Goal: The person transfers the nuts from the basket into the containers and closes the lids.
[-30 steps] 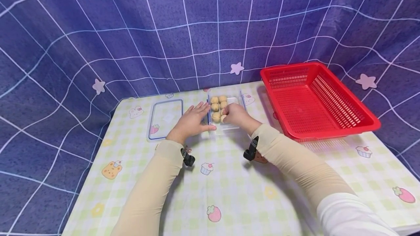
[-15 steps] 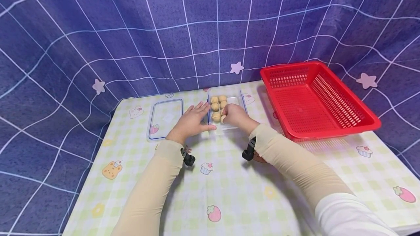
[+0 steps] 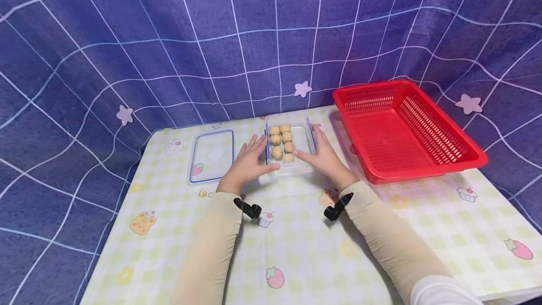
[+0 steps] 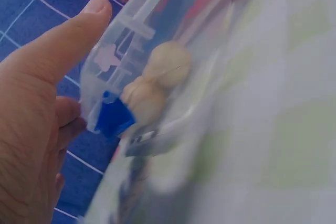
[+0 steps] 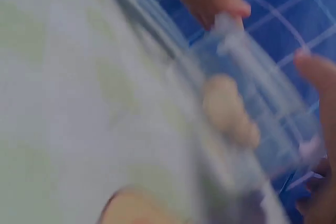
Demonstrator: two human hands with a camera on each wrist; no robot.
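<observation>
Several tan walnuts point(image 3: 276, 152) sit in two columns in the left part of a clear plastic food container point(image 3: 301, 141) with blue latches. At the container's left side is my left hand point(image 3: 246, 166), its fingers extended along the wall and its thumb straight toward the near side. In the left wrist view that thumb point(image 4: 68, 45) lies close along the clear wall. My right hand point(image 3: 325, 156) is spread at the right side, holding no walnut, with its thumb pointing in over the near right part. The right wrist view is blurred, but walnuts point(image 5: 227, 109) show through the wall.
A clear lid point(image 3: 211, 155) with a blue seal lies on the checked tablecloth point(image 3: 237, 267) to the left of the container. To the right stands a large red plastic basket point(image 3: 387, 140) with slotted sides. A blue curtain point(image 3: 203, 51) hangs behind the table.
My right hand has let go of the near walnut in the right column, spread its fingers and moved out to the container's right side. The left hand stays at the left side.
</observation>
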